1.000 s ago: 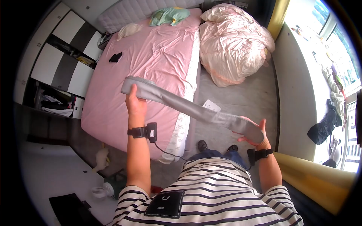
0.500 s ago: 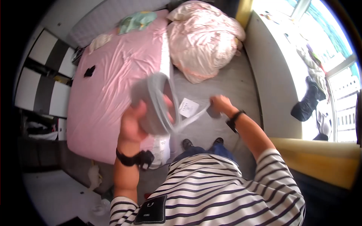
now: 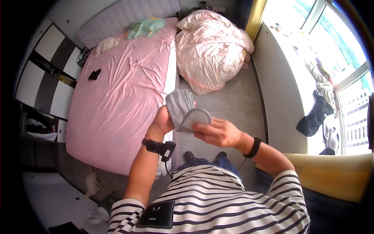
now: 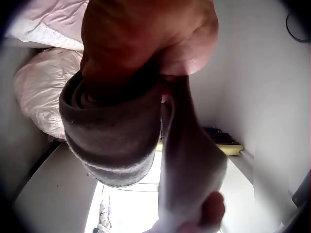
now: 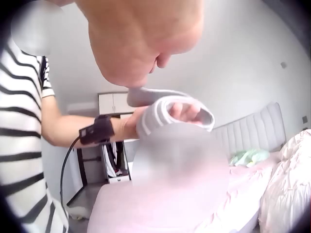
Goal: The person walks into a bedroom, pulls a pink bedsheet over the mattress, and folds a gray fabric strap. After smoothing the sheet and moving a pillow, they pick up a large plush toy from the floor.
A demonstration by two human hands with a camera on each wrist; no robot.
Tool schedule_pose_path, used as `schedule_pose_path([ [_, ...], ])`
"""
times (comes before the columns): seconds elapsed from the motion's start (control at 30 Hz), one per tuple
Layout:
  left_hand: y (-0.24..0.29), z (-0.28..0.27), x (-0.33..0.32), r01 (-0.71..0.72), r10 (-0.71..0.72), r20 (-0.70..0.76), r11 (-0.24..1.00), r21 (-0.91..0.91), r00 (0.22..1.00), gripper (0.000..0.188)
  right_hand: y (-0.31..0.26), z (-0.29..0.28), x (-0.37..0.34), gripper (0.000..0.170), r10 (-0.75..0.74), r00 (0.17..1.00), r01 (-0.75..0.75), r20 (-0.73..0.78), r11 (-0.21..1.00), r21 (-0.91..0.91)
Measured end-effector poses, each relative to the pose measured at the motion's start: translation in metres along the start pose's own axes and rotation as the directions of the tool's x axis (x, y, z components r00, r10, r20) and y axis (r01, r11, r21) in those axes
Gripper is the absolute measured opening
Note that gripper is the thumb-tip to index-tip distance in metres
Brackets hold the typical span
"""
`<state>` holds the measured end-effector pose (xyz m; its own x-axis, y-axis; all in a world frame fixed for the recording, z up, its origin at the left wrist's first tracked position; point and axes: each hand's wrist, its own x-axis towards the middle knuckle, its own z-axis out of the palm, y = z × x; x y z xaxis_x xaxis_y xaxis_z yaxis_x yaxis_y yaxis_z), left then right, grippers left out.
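Note:
A wide grey fabric strap (image 3: 177, 107), coiled in several layers, is held up in front of the body at the bed's side. My left hand (image 3: 161, 121) grips the coil, its fingers reaching inside the loops, as the right wrist view shows at the coil (image 5: 154, 116). With my right hand (image 3: 220, 133) I pinch the strap's loose rounded end, thumb on its face. In the left wrist view the rolled part (image 4: 112, 138) hangs under the left palm, and a free length (image 4: 187, 160) runs down to the right fingertips (image 4: 213, 208).
A bed (image 3: 117, 101) with a pink sheet lies to the left, a small black cloth (image 3: 94, 74) on it. A heaped pink quilt (image 3: 214, 50) sits on the floor (image 3: 233, 105) beyond the hands. Along the right runs a window ledge (image 3: 280, 85) with clothes.
The strap was stretched long between both hands, then looped loosely around the left hand; now it is a compact coil. My right hand has come in close to the left.

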<state>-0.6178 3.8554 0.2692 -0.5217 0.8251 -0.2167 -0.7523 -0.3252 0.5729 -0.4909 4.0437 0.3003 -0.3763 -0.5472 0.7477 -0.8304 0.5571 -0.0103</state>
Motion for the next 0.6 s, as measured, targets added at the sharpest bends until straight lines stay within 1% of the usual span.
schedule_pose_path([
  [0.03,0.003,0.001,0.002,-0.029,0.028,0.061,0.999,0.014,0.998,0.044,-0.005,0.001,-0.007,0.022,0.013,0.999,-0.013,0.053,1.000,-0.005],
  [0.13,0.008,0.002,0.004,-0.011,0.011,0.031,1.000,-0.019,0.999,0.043,-0.016,0.005,-0.021,0.023,-0.028,0.991,0.026,0.130,1.000,0.014],
  [0.17,0.008,0.000,0.003,-0.004,0.004,0.018,1.000,0.010,1.000,0.043,-0.022,0.004,-0.030,0.024,0.009,0.986,-0.026,0.166,0.995,0.099],
  [0.27,0.006,-0.014,0.000,0.027,-0.024,-0.038,0.996,0.084,0.999,0.039,-0.026,0.001,-0.048,0.018,0.090,0.962,-0.123,0.259,0.986,0.114],
  [0.33,0.000,-0.017,-0.008,-0.017,0.019,-0.007,0.988,0.151,1.000,0.041,-0.025,0.001,-0.058,0.018,0.137,0.945,-0.179,0.298,0.977,0.118],
  [0.37,-0.004,-0.018,-0.014,-0.040,0.039,0.008,0.982,0.186,0.999,0.043,-0.024,-0.001,-0.061,0.018,0.127,0.940,-0.170,0.318,0.979,0.110],
  [0.4,-0.006,-0.027,-0.018,-0.025,0.020,0.041,0.991,0.132,0.999,0.050,-0.021,-0.003,-0.064,0.017,0.117,0.934,-0.159,0.337,0.982,0.102],
  [0.43,-0.009,-0.026,-0.022,-0.054,0.048,0.046,0.989,0.139,0.998,0.053,-0.019,-0.004,-0.065,0.017,0.108,0.928,-0.151,0.357,0.984,0.094],
  [0.5,-0.014,-0.022,-0.025,-0.111,0.102,0.062,0.982,0.153,0.993,0.058,-0.016,-0.001,-0.065,0.015,0.040,0.901,-0.097,0.432,0.989,0.112],
  [0.53,-0.020,-0.017,-0.021,-0.149,0.168,-0.101,0.973,0.175,0.981,0.053,-0.015,0.002,-0.067,0.014,0.006,0.883,-0.073,0.469,0.990,0.124],
  [0.6,-0.023,-0.017,-0.012,-0.290,0.351,-0.201,0.915,0.279,0.914,0.047,-0.009,0.016,-0.073,0.017,0.037,0.837,-0.114,0.546,0.988,0.108],
])
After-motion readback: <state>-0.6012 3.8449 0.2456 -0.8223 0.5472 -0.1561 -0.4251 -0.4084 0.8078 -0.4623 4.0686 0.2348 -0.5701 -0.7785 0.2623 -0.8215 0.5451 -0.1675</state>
